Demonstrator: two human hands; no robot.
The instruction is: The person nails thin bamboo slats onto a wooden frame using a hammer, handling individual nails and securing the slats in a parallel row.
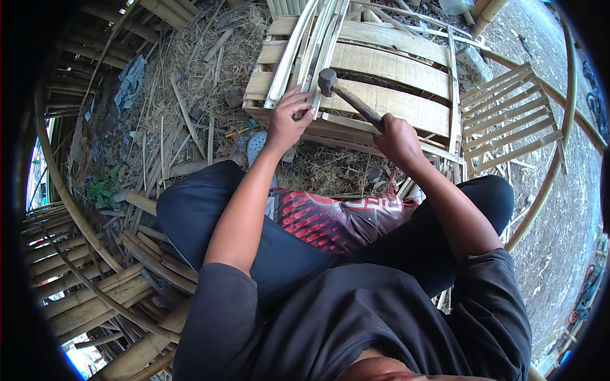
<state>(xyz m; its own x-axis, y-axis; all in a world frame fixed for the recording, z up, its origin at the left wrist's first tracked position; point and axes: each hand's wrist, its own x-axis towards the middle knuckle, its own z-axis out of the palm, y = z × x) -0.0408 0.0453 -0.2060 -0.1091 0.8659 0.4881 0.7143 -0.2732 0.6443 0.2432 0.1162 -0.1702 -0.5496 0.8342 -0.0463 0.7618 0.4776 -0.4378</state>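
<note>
My right hand (399, 145) is wrapped round the lower end of the wooden handle of a hammer (357, 106). Its dark metal head is over the long pale bamboo strips (304, 54), close to the fingers of my left hand (291, 120). That hand rests at the near end of the strips, with thumb and forefinger pinched together; whatever is between them is too small to make out. Beneath the strips lies a slatted bamboo platform (387, 66) with broad flat slats and gaps between them.
A small slatted bamboo rack (508, 120) leans at the platform's right. Straw and loose bamboo sticks (187, 120) cover the ground to the left. Bamboo poles (101, 295) stand at lower left. A patterned red and black cloth (330, 219) lies between my legs, and a light clog (255, 146) shows beyond.
</note>
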